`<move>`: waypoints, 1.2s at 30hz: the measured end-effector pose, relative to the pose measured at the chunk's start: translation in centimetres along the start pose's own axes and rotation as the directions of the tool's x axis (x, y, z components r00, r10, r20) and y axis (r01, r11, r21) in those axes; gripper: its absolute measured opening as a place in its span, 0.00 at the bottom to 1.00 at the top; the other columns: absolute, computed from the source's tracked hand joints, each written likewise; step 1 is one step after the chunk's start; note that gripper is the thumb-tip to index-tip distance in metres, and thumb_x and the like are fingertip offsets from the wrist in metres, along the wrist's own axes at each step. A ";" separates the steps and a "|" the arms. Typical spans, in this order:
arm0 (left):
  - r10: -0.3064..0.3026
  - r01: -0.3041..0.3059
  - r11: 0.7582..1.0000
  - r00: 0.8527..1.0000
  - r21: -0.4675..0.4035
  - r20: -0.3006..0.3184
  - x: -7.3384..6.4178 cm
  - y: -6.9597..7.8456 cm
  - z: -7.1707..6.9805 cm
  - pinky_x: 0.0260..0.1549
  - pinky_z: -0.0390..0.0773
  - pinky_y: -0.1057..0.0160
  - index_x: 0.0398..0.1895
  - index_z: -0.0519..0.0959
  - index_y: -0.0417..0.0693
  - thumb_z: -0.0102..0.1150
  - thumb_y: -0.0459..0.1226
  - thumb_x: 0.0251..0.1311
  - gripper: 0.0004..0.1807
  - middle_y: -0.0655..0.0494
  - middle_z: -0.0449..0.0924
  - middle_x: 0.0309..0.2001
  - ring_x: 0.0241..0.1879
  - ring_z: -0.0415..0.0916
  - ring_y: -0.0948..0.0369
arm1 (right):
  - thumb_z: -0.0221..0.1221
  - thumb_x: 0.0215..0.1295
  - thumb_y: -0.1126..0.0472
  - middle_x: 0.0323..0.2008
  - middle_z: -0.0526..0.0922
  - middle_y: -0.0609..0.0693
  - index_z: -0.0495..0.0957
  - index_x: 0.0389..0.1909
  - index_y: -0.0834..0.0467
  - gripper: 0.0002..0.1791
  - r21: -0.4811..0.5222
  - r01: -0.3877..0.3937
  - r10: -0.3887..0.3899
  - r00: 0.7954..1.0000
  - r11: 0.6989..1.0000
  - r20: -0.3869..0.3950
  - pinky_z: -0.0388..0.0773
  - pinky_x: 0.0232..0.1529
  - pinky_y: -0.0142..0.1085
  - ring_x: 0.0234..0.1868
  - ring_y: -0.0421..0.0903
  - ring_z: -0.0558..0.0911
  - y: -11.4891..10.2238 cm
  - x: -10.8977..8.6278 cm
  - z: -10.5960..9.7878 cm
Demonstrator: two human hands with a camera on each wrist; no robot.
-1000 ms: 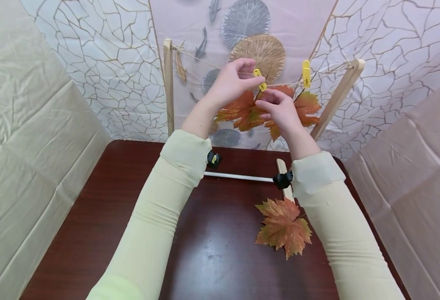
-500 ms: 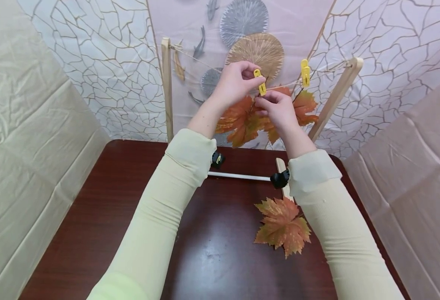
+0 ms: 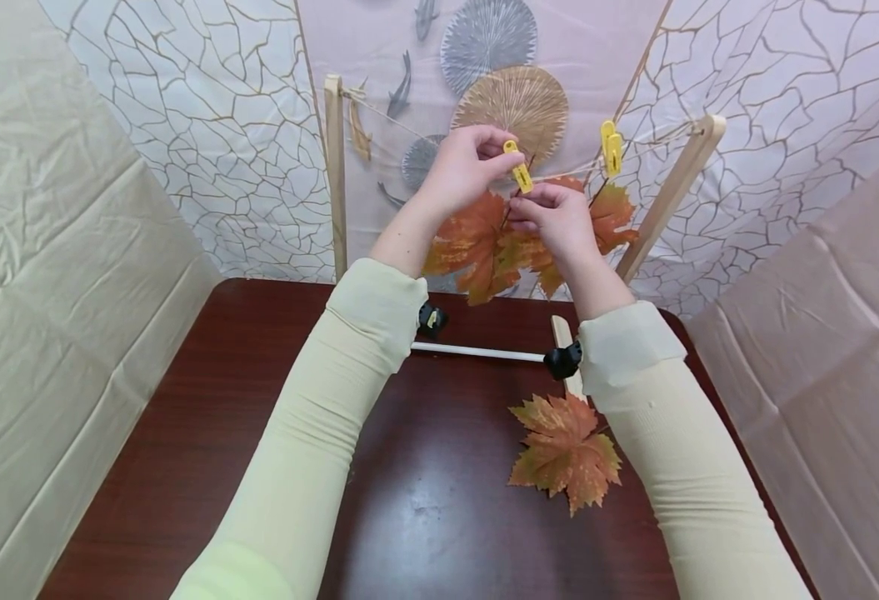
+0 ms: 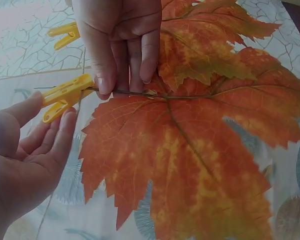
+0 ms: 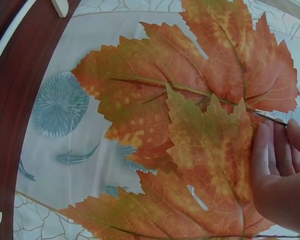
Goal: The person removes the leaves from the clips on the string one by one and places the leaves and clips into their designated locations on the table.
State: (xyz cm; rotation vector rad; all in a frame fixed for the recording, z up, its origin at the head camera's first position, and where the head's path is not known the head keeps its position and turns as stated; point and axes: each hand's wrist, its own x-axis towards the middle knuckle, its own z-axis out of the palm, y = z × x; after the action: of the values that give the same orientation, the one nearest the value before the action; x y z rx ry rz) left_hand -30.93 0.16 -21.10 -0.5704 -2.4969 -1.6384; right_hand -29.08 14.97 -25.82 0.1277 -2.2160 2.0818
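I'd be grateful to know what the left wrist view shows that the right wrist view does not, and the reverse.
Only the left wrist view shows the left hand and the yellow clip it pinches. Only the right wrist view shows the white rod. Both show the right hand pinching the stem of an orange leaf, with the patterned backdrop behind.
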 end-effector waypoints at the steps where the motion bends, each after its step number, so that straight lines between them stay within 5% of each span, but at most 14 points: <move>1: -0.002 0.001 1.000 1.000 -0.024 -0.010 0.0 0.0 0.0 0.41 0.75 0.72 0.49 0.79 0.41 0.58 0.38 0.61 0.15 0.48 0.82 0.44 0.40 0.78 0.62 | 0.58 0.61 0.69 0.21 0.83 0.42 0.80 0.29 0.63 0.03 0.002 0.006 -0.006 1.000 1.000 0.003 0.80 0.29 0.26 0.24 0.36 0.82 0.0 0.0 0.0; 5: -0.014 0.002 0.984 0.998 -0.181 -0.066 -0.1 0.0 -0.1 0.39 0.78 0.71 0.47 0.80 0.39 0.59 0.36 0.60 0.13 0.46 0.83 0.42 0.36 0.79 0.61 | 0.58 0.60 0.71 0.20 0.82 0.42 0.80 0.24 0.59 0.08 -0.020 0.011 -0.011 1.000 1.000 0.010 0.80 0.28 0.27 0.23 0.36 0.82 0.3 -0.1 0.1; 11: -0.001 -0.059 0.927 0.987 -0.371 -0.161 -0.3 0.2 -0.9 0.39 0.79 0.71 0.44 0.79 0.35 0.59 0.32 0.58 0.12 0.45 0.81 0.40 0.36 0.79 0.60 | 0.58 0.60 0.71 0.19 0.82 0.40 0.80 0.27 0.61 0.05 -0.061 -0.003 0.005 1.000 0.998 0.028 0.80 0.29 0.27 0.22 0.35 0.82 0.9 -0.4 0.5; 17: 0.036 -0.120 0.887 0.981 -0.447 -0.193 -1.0 0.3 -2.0 0.43 0.80 0.66 0.45 0.78 0.31 0.58 0.29 0.59 0.13 0.45 0.80 0.41 0.37 0.78 0.61 | 0.57 0.60 0.71 0.20 0.81 0.38 0.78 0.34 0.68 0.03 -0.077 -0.014 0.018 0.998 0.997 0.058 0.80 0.30 0.26 0.23 0.34 0.82 1.9 -0.5 1.2; 25: 0.032 -0.118 0.901 0.978 -0.418 -0.208 -2.1 -0.8 -3.5 0.45 0.80 0.64 0.46 0.77 0.30 0.57 0.29 0.59 0.13 0.49 0.79 0.37 0.35 0.78 0.63 | 0.57 0.61 0.70 0.20 0.80 0.38 0.76 0.34 0.67 0.03 -0.112 -0.054 0.065 0.993 0.992 0.095 0.79 0.31 0.25 0.23 0.34 0.81 2.9 -1.0 2.5; 36: 0.004 -0.093 0.920 0.974 -0.382 -0.228 -3.6 -3.5 -5.4 0.44 0.80 0.64 0.44 0.77 0.28 0.56 0.28 0.59 0.12 0.55 0.78 0.33 0.33 0.77 0.65 | 0.59 0.61 0.67 0.24 0.79 0.41 0.78 0.37 0.70 0.08 -0.344 -0.028 0.053 0.997 0.939 0.062 0.79 0.32 0.27 0.24 0.31 0.79 4.9 -1.6 3.5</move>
State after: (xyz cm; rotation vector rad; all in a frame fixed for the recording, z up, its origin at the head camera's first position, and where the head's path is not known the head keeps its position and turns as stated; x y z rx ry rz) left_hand -29.46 -6.87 -22.86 -0.4466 -1.9926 -2.0687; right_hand -28.13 11.77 -31.07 0.1302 -2.6036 1.6955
